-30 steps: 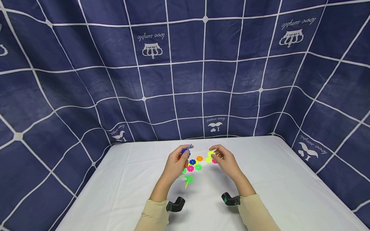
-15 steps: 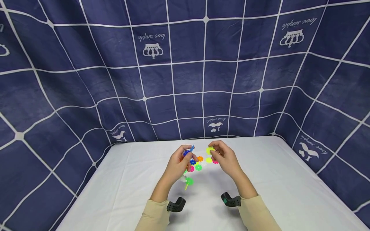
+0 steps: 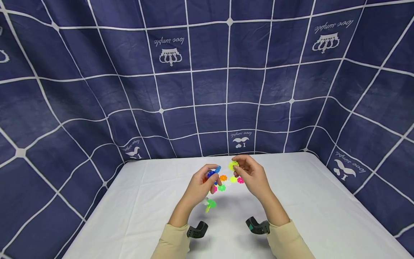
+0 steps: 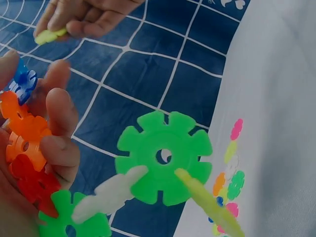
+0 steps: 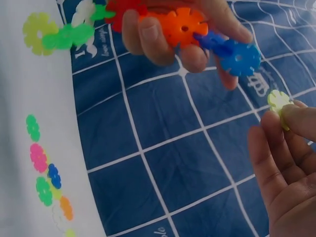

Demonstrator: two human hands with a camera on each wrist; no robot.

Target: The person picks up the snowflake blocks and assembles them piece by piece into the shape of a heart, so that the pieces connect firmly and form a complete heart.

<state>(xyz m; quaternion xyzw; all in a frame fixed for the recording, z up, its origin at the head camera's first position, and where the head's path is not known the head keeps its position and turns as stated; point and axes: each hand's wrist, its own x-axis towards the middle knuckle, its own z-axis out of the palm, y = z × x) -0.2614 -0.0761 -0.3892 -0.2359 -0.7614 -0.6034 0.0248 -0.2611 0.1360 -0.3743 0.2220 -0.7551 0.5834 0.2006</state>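
Note:
My left hand (image 3: 198, 184) grips a chain of notched plastic snowflake discs slotted together. Light blue (image 5: 240, 58) and dark blue discs form the chain's upper end, near the thumb and fingertips. Orange (image 5: 185, 27) and red ones lie along the palm, partly hidden by fingers. Below the hand hang a large green disc (image 4: 143, 148), a white disc (image 4: 106, 197) and a yellow disc (image 4: 210, 202), tilted edge-on in the left wrist view. My right hand (image 3: 254, 177) pinches a single yellow snowflake disc (image 3: 233, 165) between thumb and fingers, to the right of the chain's blue end and apart from it.
Several loose discs lie on the white-covered table (image 3: 129, 216) beyond the hands, among them orange (image 3: 223, 178), green (image 3: 221, 187) and pink (image 3: 240, 180). A dark blue gridded curtain (image 3: 210, 90) stands behind the table. Each wrist bears a black camera mount (image 3: 198, 230).
My right hand has risen and shifted slightly left with the yellow disc. The left hand has turned the chain, so its light blue end now points further right, toward the right hand.

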